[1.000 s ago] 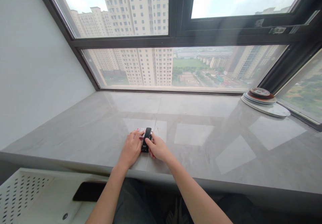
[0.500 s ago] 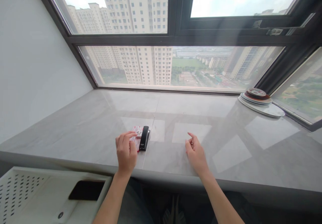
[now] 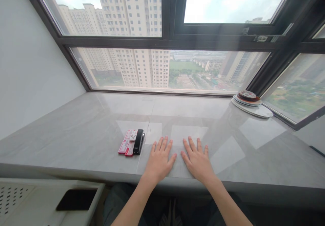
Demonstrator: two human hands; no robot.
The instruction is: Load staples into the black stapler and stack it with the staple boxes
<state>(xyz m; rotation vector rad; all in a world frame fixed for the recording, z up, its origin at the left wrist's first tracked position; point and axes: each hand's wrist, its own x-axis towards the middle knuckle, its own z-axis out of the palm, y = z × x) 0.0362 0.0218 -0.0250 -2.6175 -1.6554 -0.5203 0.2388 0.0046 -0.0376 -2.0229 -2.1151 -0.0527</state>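
Observation:
My left hand [image 3: 158, 160] lies palm down near the front edge of the grey marble-look sill [image 3: 83, 134], fingers spread, holding nothing. Beside it on the right, my right hand [image 3: 199, 160] rests flat too, its fingers apart and nothing in them. To the left of my left hand, a black stapler [image 3: 138, 141] lies lengthwise on the sill. Red-and-white flat boxes [image 3: 124, 146] sit against the stapler's left side, with a small white box [image 3: 133, 135] at their upper end. Neither hand touches these items.
A stack of round plates or discs [image 3: 251, 104] stands at the back right by the dark window frame [image 3: 114, 43]. Below the sill at the lower left is a white perforated surface [image 3: 33, 199] with a black rectangular object [image 3: 76, 200] on it.
My left hand has moved right, off the small boxes beside the stapler, and flattened on the sill. My right hand has uncurled and spread its fingers. The camera view has shifted a little.

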